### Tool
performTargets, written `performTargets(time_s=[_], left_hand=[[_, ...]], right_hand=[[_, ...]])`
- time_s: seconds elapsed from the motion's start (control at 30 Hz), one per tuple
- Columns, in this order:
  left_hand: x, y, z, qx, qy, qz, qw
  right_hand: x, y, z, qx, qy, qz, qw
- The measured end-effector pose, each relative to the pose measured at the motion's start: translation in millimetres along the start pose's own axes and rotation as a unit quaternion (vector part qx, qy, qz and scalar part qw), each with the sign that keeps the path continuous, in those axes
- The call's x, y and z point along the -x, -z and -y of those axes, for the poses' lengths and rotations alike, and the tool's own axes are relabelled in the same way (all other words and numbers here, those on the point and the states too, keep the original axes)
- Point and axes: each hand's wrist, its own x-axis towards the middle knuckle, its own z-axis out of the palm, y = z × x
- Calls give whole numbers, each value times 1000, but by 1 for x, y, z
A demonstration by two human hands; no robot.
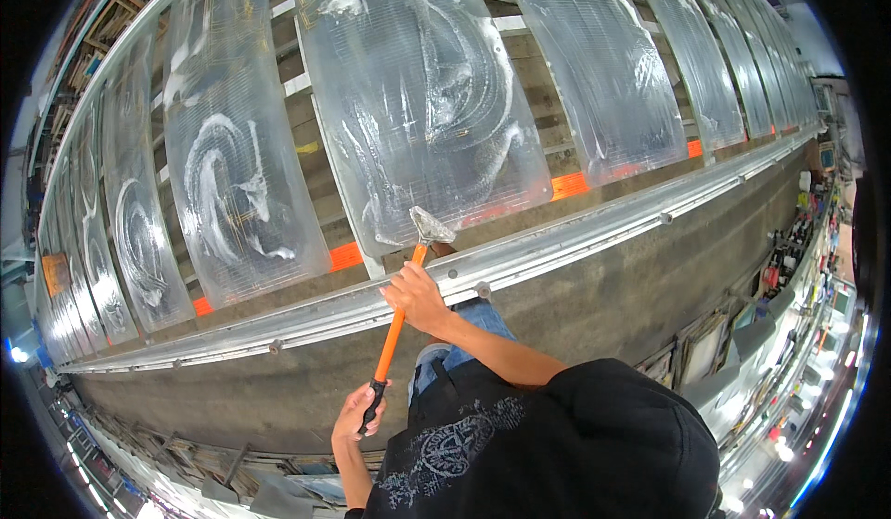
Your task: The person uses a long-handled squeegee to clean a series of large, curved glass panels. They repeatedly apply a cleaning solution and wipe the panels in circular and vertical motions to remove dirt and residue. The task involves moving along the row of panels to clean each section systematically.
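Note:
A long-handled scraper (391, 333) with an orange shaft slants up and away in front of me. My left hand (356, 411) is wrapped round its black grip at the lower end. Higher up, my right hand (417, 297) closes round the orange shaft just below the head. The wide metal scraper head (432, 228) is at the near edge of a translucent ribbed panel (371, 110), and whitish matter shows on it. White foamy streaks (445, 97) curve over that panel. Whether the blade touches the panel, I cannot tell.
More streaked panels (603, 83) lie in a row to both sides, over a slatted frame with orange strips (569, 186). A metal rail (557, 246) runs along the near side, before a concrete floor (613, 287). Shelves and clutter (789, 259) stand at the right.

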Motion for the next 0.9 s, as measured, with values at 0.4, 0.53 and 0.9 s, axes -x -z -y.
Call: performTargets(time_s=[0.4, 0.53, 0.9], left_hand=[[-166, -139, -274, 6, -76, 0, 997], [-209, -167, -344, 28, -123, 23, 992], [-72, -35, -126, -31, -28, 15, 999]], right_hand=[[-279, 49, -233, 46, 81, -150, 984], [-365, 77, -287, 42, 128, -114, 984], [-124, 10, -101, 67, 47, -116, 990]])
